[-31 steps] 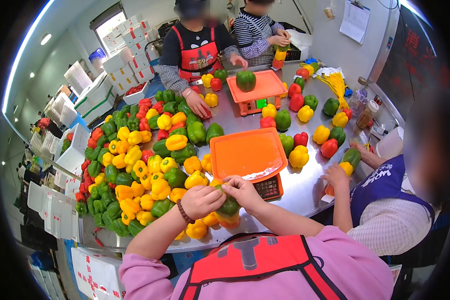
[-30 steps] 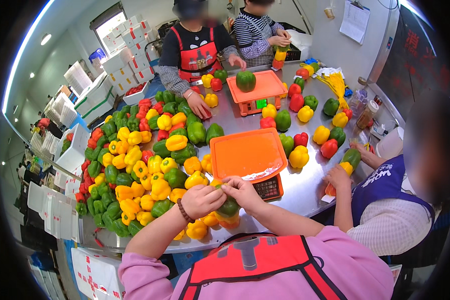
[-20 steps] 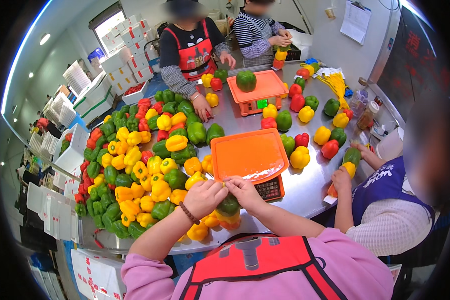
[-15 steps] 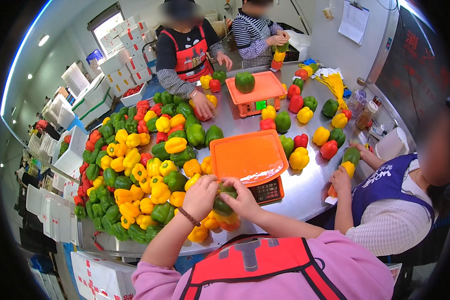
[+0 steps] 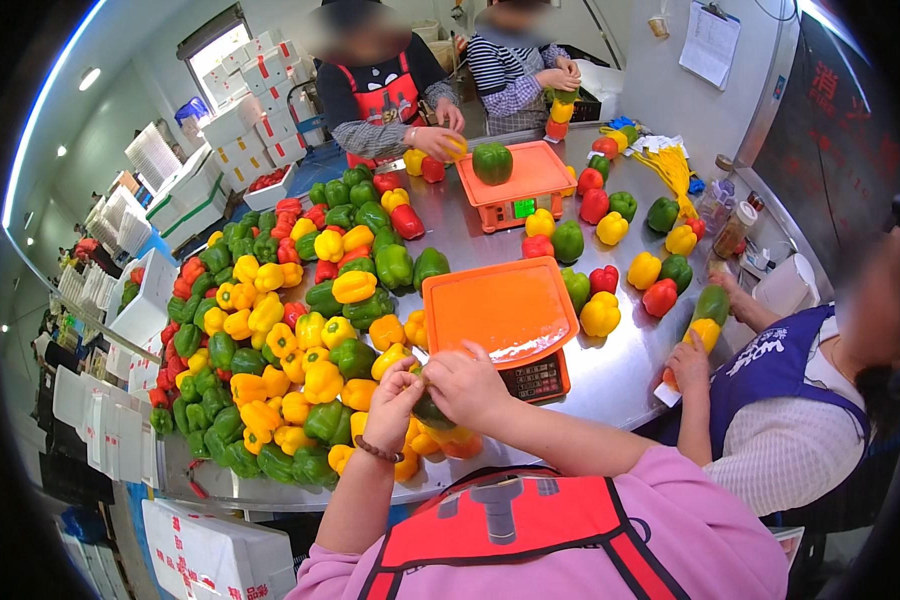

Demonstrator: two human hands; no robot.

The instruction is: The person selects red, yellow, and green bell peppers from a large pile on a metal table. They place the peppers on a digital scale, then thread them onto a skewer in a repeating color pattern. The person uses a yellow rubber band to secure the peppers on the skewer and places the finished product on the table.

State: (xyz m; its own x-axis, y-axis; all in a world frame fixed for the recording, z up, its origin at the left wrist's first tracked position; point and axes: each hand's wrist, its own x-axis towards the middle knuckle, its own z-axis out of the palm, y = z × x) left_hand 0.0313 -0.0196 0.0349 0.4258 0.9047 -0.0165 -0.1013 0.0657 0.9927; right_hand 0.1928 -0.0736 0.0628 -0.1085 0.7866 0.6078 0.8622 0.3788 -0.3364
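Apparently orderly, with a rolling hazard noted

Loose peppers [image 5: 267,310] lay heaped at left, reaching close to the near rim of the metal table [image 5: 610,390]; a knock from the left forearm [image 5: 355,510] could, in my judgement, have sent one over. An uneven pull by either hand might likewise have tipped the green pepper [image 5: 429,413], which was partly hidden below the hands, with a yellow pepper [image 5: 452,440] showing just beneath it. The left hand [image 5: 392,405] was half closed, fingers bent inward near the right; whether they pinched anything could not be told. The right hand [image 5: 465,388] was curled over the green pepper's upper end, its exact grip hidden. Beyond it stood an orange scale [image 5: 500,305].
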